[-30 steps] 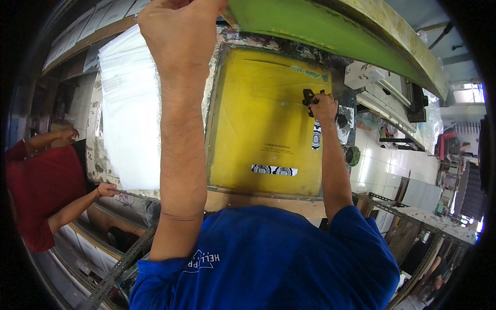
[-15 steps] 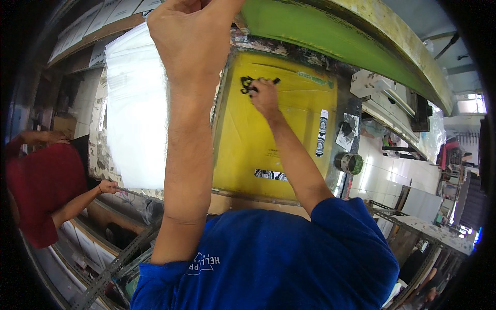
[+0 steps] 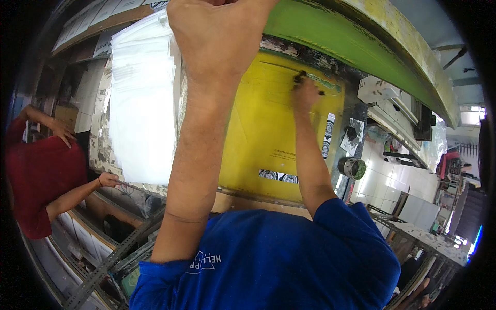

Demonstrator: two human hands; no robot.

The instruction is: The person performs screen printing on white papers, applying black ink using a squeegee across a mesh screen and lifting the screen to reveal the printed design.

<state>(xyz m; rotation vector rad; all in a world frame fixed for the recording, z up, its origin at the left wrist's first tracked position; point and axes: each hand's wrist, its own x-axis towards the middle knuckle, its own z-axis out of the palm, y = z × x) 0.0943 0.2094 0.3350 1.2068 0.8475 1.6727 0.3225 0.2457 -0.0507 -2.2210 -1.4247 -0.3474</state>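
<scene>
workshop setting, head view: we see a paint-spattered print surface [image 3: 103, 139] carrying a flat yellow rectangular printing bed [image 3: 268, 129], with a stack of thin white translucent sheets [image 3: 144, 98] lying just to its left. our left hand [image 3: 217, 36] is raised at the top edge, closed around the lifted green-framed screen [image 3: 361, 46] that tilts above the bed; its fingers are cut off by the picture's rim. our right hand [image 3: 306, 93] reaches to the far end of the yellow bed, its grip pinched narrow on a small dark object [image 3: 300, 77] too small to identify. we judge the screen frame stiff and fairly heavy, best held by its rim; the white sheets look light, limp and slippery, best lifted by a corner. a round tin [image 3: 353, 168] stands to the right of the bed. at left, a co-worker in a red shirt [image 3: 36, 175] rests a hand [image 3: 108, 179] on the surface's edge.
</scene>
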